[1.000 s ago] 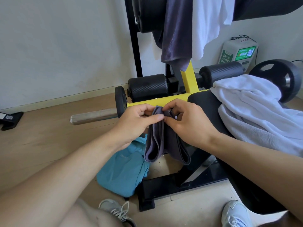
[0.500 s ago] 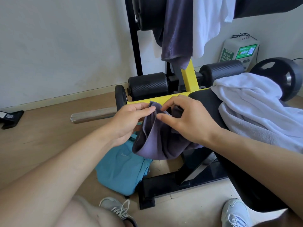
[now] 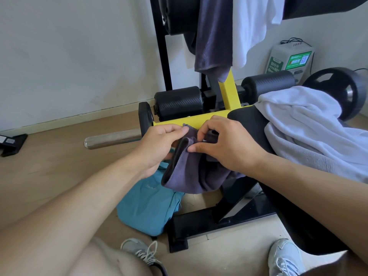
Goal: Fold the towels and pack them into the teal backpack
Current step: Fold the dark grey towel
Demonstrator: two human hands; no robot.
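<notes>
1. Grey towel held in the air between both hands, above the teal backpack on the floor. Judged light, limp, non-slip; best gripped at hemmed corners.
2. Left hand pinches the top corner; right hand pinches a fold just beside it, fingers curled.
3. White towel heaped on the bench, right.
4. Backpack opening hidden under the towel; fold count unclear.
5. More towels hang far, tops cut off.

Left hand & right hand both pinch top edge of purple towel, sagging over teal backpack on floor. White towel heaped on bench pad, right side.
</notes>
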